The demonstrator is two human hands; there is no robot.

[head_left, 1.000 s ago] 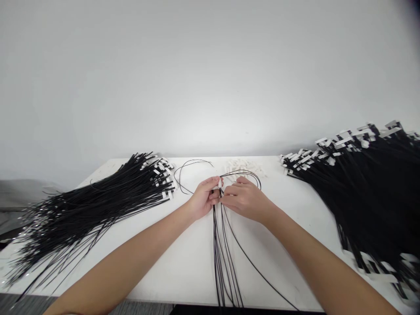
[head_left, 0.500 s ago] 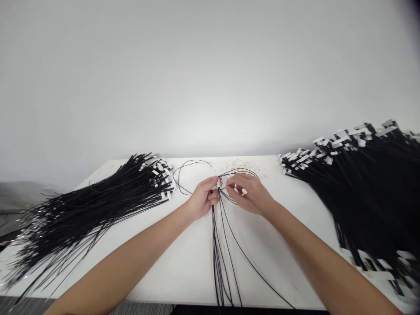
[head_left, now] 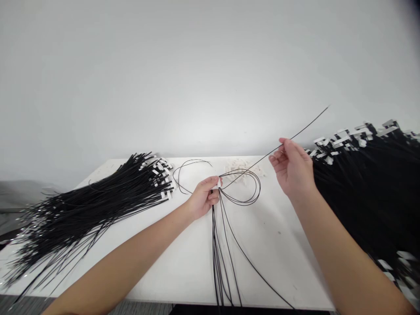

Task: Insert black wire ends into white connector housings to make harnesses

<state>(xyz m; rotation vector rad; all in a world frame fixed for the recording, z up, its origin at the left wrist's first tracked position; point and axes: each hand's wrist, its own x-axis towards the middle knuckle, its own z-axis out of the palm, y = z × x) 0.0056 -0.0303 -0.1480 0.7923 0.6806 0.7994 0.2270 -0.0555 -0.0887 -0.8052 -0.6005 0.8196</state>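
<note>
- Left hand (head_left: 205, 197) low over the middle of the counter (head_left: 164, 271), closed in a pinch, with thumb laid along the top and remaining fingers curled beneath; gripped between them, a small white fitting (head_left: 219, 183) with black wires gathered at it.
- Left forearm extended obliquely from the lower left corner, nearly in line with the wrist.
- Right hand (head_left: 293, 168) raised higher and well apart from the left, palm turned inward, wrist bent upward from the forearm; thumb and forefinger brought together at the top, other fingers loosely bent and holding nothing visible.
- Pinched at those right fingertips, a single black wire (head_left: 310, 124), slanting up to a free end against the pale wall (head_left: 210, 78) and down leftward toward the fitting.
- Just right of the fitting, a rounded wire loop (head_left: 257, 194) of several strands; below the left hand, hanging strands (head_left: 215, 253) running to the near edge of the counter.
- Left of the left hand, thin curved wires (head_left: 177, 175) on the counter.
- Behind the loop, scattered small white pieces (head_left: 243, 168).
- To either side, large heaps of white-tipped black wires: left heap (head_left: 98, 205); right heap (head_left: 361, 188), partly hidden by the right forearm.
</note>
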